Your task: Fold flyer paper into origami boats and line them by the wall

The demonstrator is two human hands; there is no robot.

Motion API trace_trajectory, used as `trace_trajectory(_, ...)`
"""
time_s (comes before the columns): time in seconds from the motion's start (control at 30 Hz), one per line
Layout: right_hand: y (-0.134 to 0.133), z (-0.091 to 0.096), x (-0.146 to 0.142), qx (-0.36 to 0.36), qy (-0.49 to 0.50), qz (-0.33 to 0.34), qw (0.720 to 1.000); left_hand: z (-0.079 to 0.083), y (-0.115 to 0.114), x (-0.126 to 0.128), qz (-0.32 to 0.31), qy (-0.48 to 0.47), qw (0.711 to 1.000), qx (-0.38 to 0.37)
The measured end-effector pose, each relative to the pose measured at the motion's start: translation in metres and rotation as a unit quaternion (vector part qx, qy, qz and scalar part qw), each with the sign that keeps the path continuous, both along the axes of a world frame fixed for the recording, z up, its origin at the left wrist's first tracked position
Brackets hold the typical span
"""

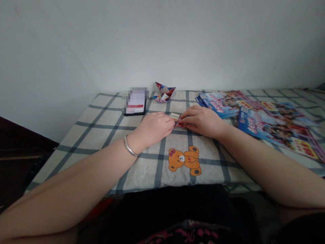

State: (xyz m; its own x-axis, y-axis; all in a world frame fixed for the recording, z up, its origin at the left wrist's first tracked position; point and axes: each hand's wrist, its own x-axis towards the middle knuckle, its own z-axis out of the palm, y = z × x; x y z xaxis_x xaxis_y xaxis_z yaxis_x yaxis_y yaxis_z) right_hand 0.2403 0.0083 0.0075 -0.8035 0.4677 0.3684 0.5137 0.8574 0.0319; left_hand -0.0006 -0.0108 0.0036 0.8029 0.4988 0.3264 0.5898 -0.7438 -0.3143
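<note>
Fingers of the left hand [157, 126] and right hand [204, 121] pinch a small, seemingly folded paper [175, 116], with room before the tabletop's [142, 174] front edge.

Both hands are meeting smack in the middle of the frame, left hand [159, 125] and right hand [204, 121] each with fingers on a small folded printed paper [175, 117], mostly covered so I can't make out its shape. Silver bangle [130, 146] on the left wrist, btw. Just above center there's a colorful origami piece [165, 95] with pointy corners, and left of that a black-edged smartphone [137, 101], screen lit, partly pixelated. Right side's got glossy leaflets [280, 130] in blue and pink, some overlapping. All of it's on a checked tablecloth [101, 135] with an orange teddy bear print [185, 161] lying sideways, lower center. Plain pale wall [162, 40] up top.
</note>
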Motion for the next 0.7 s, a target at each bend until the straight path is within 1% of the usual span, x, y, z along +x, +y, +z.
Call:
trace_trajectory(0.1,-0.0006,0.0001,-0.0003,-0.011,0.009,0.015,1.000,-0.0005,0.0020,-0.0002,-0.008,-0.001,1.000,-0.006)
trace_trajectory(0.23,-0.0047,0.0017,-0.0018,-0.031,0.014,-0.002,0.999,-0.0020,0.0038,-0.0006,-0.013,-0.021,1.000,-0.014)
trace_trajectory(0.33,-0.0077,0.0029,-0.0033,-0.049,0.013,-0.020,0.999,-0.0024,0.0029,0.0002,0.005,-0.041,0.999,-0.023)
trace_trajectory(0.47,-0.0089,0.0034,-0.0036,-0.050,0.008,-0.033,0.998,-0.0012,0.0005,0.0019,0.032,-0.050,0.998,-0.039)
trace_trajectory(0.7,-0.0089,0.0039,-0.0044,-0.044,0.011,-0.001,0.999,0.0005,0.0001,0.0015,0.041,-0.051,0.997,-0.051)
